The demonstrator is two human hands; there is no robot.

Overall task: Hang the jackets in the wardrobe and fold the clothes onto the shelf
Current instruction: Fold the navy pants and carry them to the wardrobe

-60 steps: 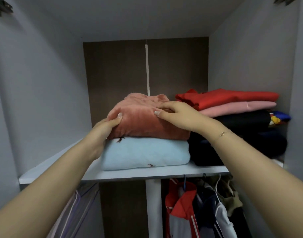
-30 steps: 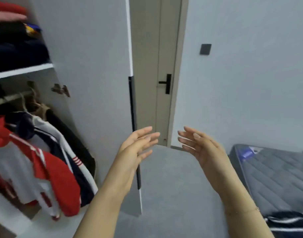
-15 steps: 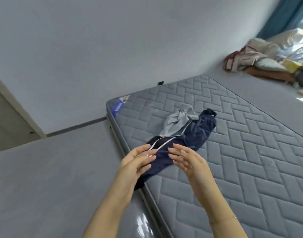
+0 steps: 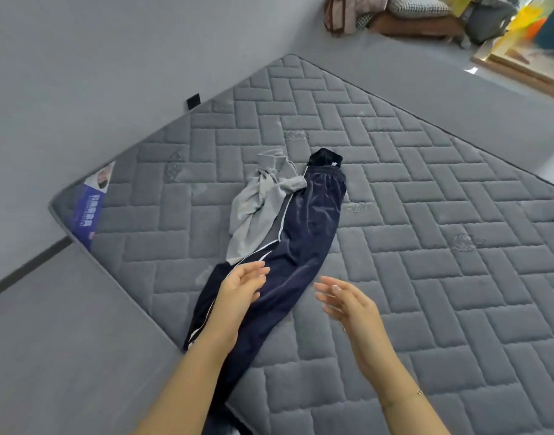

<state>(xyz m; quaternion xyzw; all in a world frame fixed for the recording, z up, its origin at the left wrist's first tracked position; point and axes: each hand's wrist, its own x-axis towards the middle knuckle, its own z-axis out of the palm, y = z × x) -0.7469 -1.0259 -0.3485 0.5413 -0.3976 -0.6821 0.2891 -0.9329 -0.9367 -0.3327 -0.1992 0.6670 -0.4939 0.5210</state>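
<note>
Shiny navy track trousers with white side piping lie stretched across a grey quilted mattress, a crumpled grey garment overlapping their upper part. Left hand and right hand hover with fingers extended, holding nothing, above the trousers' lower leg.

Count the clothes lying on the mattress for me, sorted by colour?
Navy: 1, the navy trousers with white side stripes
Light grey: 1, the crumpled grey garment beside them, partly overlapping
Total: 2
Neither hand holds anything.
</note>
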